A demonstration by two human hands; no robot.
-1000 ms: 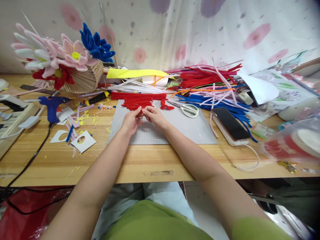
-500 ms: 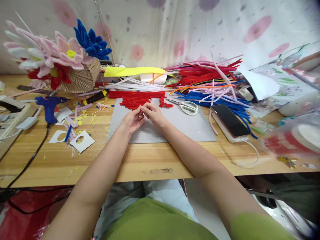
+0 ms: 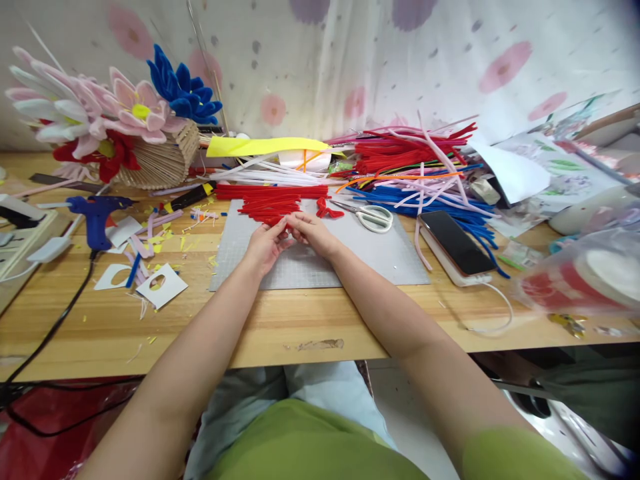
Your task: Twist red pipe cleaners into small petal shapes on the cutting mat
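My left hand (image 3: 265, 248) and my right hand (image 3: 315, 235) meet over the grey cutting mat (image 3: 380, 263), fingertips pinched together. A bit of red pipe cleaner (image 3: 289, 228) shows between them, mostly covered by the fingers. Just beyond lie cut red pipe cleaners (image 3: 265, 205) in a pile, with a row of longer red ones (image 3: 273, 191) behind. To the right of my hands rest a small bent red pipe cleaner piece (image 3: 329, 210) and white-handled scissors (image 3: 375, 219).
At left are a blue glue gun (image 3: 97, 217), white cards with holes (image 3: 163, 285) and a basket of fuzzy flowers (image 3: 160, 157). Bundles of blue pipe cleaners (image 3: 395, 200) and red ones lie at the back right. A phone (image 3: 456, 241) and a bagged cup (image 3: 575, 277) stand at right.
The view has shifted slightly. Both hands have turned a little at the fingertips and stay together; red now shows between them.
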